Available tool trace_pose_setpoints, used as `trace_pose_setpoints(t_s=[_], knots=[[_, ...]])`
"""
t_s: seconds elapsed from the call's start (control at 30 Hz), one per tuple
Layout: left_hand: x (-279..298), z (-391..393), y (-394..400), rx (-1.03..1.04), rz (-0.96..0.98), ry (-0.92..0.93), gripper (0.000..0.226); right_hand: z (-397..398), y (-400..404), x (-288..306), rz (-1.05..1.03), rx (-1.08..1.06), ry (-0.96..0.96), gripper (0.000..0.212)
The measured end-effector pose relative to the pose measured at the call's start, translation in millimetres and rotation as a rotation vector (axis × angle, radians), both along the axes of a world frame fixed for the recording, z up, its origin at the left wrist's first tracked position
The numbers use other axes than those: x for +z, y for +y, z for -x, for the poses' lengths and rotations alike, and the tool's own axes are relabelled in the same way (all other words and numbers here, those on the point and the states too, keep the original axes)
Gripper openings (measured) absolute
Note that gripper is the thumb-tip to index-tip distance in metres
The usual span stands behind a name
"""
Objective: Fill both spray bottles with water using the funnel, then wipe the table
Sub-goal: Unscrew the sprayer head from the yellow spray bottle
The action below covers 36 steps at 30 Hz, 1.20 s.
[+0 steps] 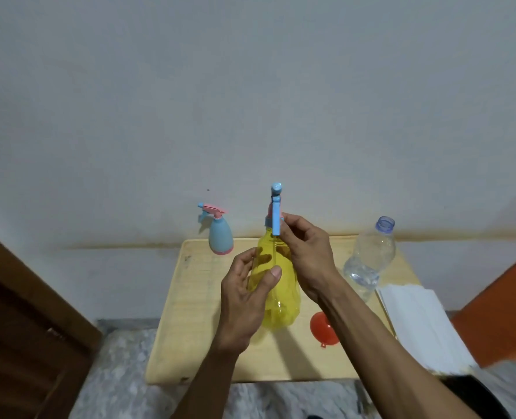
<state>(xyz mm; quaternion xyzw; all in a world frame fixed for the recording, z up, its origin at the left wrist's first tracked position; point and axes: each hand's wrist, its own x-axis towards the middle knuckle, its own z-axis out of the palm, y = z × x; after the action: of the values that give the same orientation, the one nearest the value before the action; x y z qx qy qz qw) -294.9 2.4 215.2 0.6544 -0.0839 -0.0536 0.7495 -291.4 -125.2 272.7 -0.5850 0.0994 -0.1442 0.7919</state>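
- On the table (pixel 196 343), with both hands busy above it, we see a knock as the main risk: the right forearm passes just over the red funnel (pixel 323 326) and near the clear water bottle (pixel 368 261), which stands uncapped with water in its base, so a careless elbow could tip it and spill.
- Beside that bottle lies a stack of white paper towels (pixel 416 322), which a spill would soak before we need them for wiping.
- Our yellow spray bottle (pixel 283 297) is lifted and tilted; if the grip slackens while the head turns, the body may twist free.
- Our left hand (pixel 244 297) is wrapped around the yellow body, thumb pressed on its front.
- Our right hand (pixel 308 252) pinches the blue spray head (pixel 276 216) at the neck, probably to unscrew it.
- Farther back, the small blue spray bottle (pixel 220 237) stands upright, untouched.
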Motion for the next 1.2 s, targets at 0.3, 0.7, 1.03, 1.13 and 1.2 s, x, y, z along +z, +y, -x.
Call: trace_pose_setpoints(t_s=[0.3,0.7,1.03,1.13,1.2], knots=[[11,10,3,0.036,-0.006,-0.019,0.055,9,8,5,-0.008,-0.004,-0.086,0.023],[12,10,9,0.072,-0.057,-0.083,0.056,7,14,14,0.061,0.009,-0.073,0.023],[1,3,18,0.083,-0.154,-0.094,0.065,1,19,14,0.262,-0.071,0.008,0.032],[-9,0,23,0.072,-0.185,-0.091,0.075,-3,22,12,0.338,-0.059,0.004,0.025],[-16,0,28,0.075,-0.215,-0.091,0.073,-7,23,11,0.337,-0.087,-0.012,0.03]])
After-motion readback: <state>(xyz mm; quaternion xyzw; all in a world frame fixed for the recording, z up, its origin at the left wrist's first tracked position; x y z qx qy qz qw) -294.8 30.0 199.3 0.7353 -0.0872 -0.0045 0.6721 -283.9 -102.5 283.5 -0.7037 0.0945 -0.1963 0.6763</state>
